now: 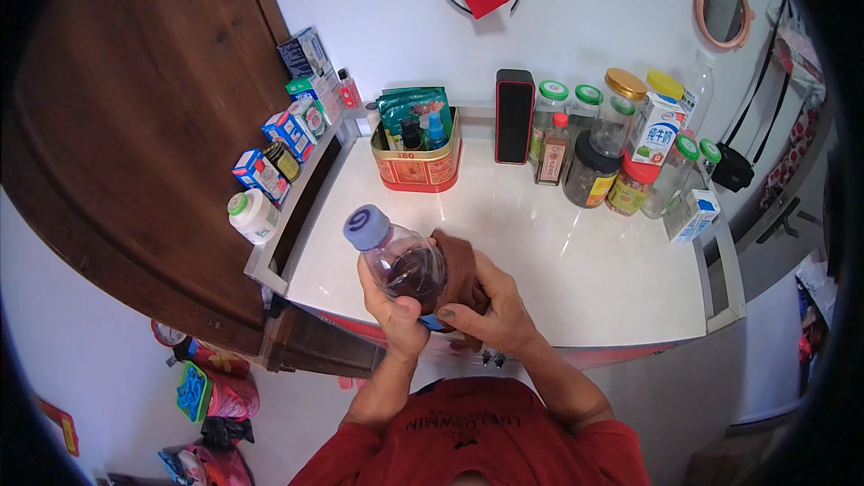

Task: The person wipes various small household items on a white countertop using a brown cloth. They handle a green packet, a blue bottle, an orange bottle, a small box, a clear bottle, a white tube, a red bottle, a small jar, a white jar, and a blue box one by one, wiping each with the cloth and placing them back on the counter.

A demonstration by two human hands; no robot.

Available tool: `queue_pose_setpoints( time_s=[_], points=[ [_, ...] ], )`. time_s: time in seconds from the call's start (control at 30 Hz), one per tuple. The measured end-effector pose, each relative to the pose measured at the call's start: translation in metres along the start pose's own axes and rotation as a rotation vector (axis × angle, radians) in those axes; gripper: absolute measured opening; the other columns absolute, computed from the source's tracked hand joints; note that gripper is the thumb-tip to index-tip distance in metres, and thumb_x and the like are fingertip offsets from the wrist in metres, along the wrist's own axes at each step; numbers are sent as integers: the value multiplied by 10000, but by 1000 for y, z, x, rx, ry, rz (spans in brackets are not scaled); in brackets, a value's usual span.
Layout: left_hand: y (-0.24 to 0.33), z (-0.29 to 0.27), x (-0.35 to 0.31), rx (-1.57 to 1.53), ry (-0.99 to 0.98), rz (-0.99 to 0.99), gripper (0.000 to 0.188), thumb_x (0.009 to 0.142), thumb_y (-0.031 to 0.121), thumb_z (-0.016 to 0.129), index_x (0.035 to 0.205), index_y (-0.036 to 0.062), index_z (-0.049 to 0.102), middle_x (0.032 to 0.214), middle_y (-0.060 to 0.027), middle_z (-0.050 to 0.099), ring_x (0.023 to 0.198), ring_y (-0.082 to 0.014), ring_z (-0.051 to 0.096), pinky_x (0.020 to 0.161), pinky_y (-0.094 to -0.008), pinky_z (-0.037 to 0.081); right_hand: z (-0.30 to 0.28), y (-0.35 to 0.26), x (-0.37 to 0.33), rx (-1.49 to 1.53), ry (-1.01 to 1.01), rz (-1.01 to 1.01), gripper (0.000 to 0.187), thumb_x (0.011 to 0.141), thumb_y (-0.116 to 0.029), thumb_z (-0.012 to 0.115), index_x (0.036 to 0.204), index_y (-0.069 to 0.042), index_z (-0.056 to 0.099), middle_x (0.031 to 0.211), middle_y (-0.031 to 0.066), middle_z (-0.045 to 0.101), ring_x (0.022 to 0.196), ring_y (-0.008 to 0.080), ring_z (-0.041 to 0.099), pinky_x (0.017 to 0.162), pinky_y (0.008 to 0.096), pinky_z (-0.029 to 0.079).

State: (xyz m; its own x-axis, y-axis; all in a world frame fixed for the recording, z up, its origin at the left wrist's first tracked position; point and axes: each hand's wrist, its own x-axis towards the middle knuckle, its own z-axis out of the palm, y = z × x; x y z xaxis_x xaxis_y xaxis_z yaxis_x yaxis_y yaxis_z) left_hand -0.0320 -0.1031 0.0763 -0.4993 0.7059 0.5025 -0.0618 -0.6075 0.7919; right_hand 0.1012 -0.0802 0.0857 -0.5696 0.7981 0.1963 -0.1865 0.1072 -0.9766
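Note:
Above the near edge of the white cabinet top, a clear plastic bottle (407, 261) with a lilac cap tilts up to the left, dark inside its lower part. Fingers of my left hand (397, 315) wrap round its left side, with the thumb in front. My right hand (498, 308) grips a brown cloth (458, 272) and presses it against the bottle's right side. A bit of blue label shows by the right thumb. The bottle's base is hidden by the hands and cloth.
The white top (576, 292) has a red-gold tin (418, 169) of packets and small bottles, a black speaker (514, 117), and several jars with a milk carton (656, 130) at back right. Small boxes and a white tub (253, 217) line the left ledge (310, 182). A wooden door (135, 126) stands left.

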Motion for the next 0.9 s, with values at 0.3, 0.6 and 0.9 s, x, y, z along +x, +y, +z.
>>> queue_pose_setpoints(
  time_s=[0.3,0.6,0.9],
  points=[
    [-8,-5,3,-38,-113,31,858,836,478,619,1424,5,211,1237,-198,491,1091,-268,544,949,-377,449,13,37,-12,-65,260,-299,810,713,-113,802,1363,17,337,1258,129,514,1156,187,512,975,332,415],
    [6,19,-11,45,11,-62,876,659,-40,775,1369,30,267,1158,-92,507,1027,-177,555,892,-322,476,22,30,-14,-82,316,-195,692,766,-36,712,1356,14,354,1136,109,593,1019,165,591,889,302,474],
    [2,-8,-1,35,-45,-75,737,687,-55,711,1327,11,350,1091,-78,572,1001,-174,586,890,-313,485,-5,15,-28,-393,361,-402,440,728,-65,681,1151,15,589,1044,134,602,913,290,575,812,383,474]
  ],
)
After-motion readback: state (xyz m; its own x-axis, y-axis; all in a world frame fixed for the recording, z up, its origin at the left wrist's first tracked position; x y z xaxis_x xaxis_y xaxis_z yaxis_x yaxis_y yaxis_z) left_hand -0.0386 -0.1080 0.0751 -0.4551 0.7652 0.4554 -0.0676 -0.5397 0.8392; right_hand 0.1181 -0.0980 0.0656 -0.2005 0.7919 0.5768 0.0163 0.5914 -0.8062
